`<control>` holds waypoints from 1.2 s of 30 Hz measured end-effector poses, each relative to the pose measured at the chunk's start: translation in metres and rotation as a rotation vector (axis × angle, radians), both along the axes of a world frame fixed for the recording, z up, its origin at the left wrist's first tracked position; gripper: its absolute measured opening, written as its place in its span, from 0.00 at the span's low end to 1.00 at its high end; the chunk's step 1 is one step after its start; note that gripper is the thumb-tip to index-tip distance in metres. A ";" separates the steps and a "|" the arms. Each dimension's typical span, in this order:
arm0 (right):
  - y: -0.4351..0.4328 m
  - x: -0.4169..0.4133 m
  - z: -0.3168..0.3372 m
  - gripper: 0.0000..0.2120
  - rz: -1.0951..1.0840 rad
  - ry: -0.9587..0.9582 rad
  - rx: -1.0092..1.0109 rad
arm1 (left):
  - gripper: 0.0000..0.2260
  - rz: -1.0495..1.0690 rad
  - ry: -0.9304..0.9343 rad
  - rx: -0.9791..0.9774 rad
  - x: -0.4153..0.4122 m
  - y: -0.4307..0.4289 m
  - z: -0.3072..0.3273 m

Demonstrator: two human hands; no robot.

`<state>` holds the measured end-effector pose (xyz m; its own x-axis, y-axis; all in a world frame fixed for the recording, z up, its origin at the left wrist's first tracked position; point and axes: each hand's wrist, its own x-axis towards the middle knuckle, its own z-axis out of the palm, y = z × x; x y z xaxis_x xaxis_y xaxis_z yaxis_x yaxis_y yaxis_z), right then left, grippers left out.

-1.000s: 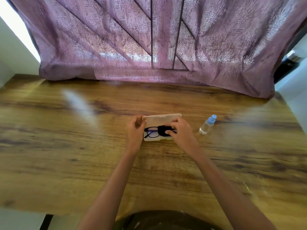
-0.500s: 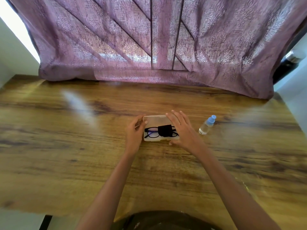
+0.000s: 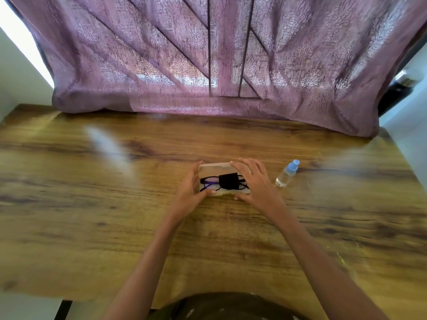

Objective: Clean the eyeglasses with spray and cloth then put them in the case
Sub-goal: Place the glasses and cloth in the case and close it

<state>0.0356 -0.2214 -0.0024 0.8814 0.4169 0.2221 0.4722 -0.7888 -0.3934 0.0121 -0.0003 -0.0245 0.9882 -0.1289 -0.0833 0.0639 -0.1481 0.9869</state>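
Head view. The counter [image 3: 115,227] is a wood-grain surface, brown with darker streaks, spanning the full frame width. A mauve patterned curtain [image 3: 208,65] hangs along its far edge, lit from behind; dark bars show through the cloth. White wall shows at far left and right.

The case [image 3: 213,167], pale and translucent, lies at counter centre with its lid raised at the back. The glasses [image 3: 208,184], black-framed, lie inside it, with a folded black cloth [image 3: 228,181] resting on their middle. The bottle [image 3: 286,174], clear with a blue cap, stands just right of the case, apart from it.

The left hand [image 3: 190,192] grips the case's left end, thumb on the front edge and fingers curled around the back. The right hand [image 3: 253,181] is at the right end, fingers spread over the lid's top corner, thumb at the front edge; a full grip cannot be confirmed.

Against half a second ago: the right hand's fingers, then lifted and splayed, are now down on the lid. The left thumb has reached the front edge. Case, glasses, cloth and bottle are unmoved.
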 end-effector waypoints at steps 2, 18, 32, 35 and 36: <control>0.000 -0.001 0.000 0.44 -0.005 -0.023 -0.011 | 0.38 -0.019 -0.008 0.006 -0.002 0.002 0.000; 0.000 -0.006 -0.001 0.25 0.001 -0.058 0.003 | 0.20 0.054 -0.274 0.497 -0.005 0.005 -0.005; 0.002 -0.011 -0.002 0.21 -0.041 -0.135 0.035 | 0.23 0.085 -0.340 0.616 -0.013 0.001 -0.003; 0.002 -0.011 -0.002 0.21 -0.055 -0.133 0.043 | 0.23 0.086 -0.343 0.610 -0.013 0.000 -0.002; 0.002 -0.011 -0.001 0.21 -0.056 -0.133 0.046 | 0.23 0.088 -0.346 0.608 -0.013 0.000 -0.002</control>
<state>0.0241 -0.2195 -0.0038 0.8645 0.3545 0.3564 0.4783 -0.7981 -0.3664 -0.0006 -0.0005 -0.0262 0.9756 -0.0777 0.2053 -0.2014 -0.6888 0.6964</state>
